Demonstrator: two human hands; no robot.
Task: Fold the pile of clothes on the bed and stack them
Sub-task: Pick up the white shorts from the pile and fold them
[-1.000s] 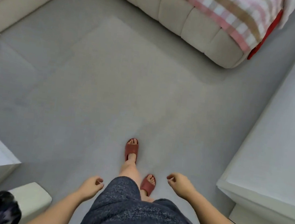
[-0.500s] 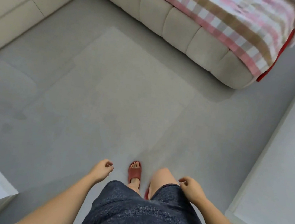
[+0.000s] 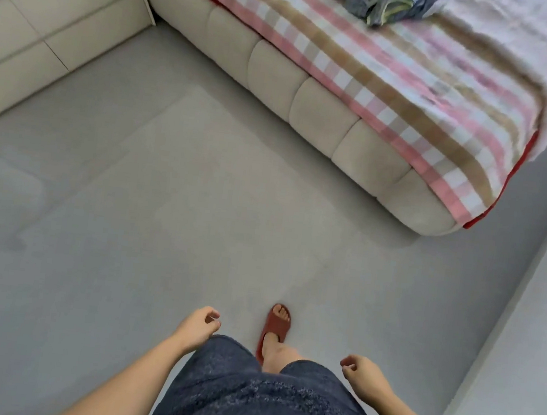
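Bed (image 3: 323,117) holds clothes pile (image 3: 384,0), far from slack, empty left hand (image 3: 196,327) and right hand (image 3: 364,376).

A crumpled pile of grey-blue clothes (image 3: 384,0) lies on the pink-and-tan checked bed (image 3: 381,83). Well apart, above the grey floor (image 3: 127,224), the left hand (image 3: 197,326) and right hand (image 3: 362,376) hang loosely curled, holding nothing.

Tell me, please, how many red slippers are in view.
1: the red slipper is on the foot on the floor, ahead of the shorts; another may be hidden under them.
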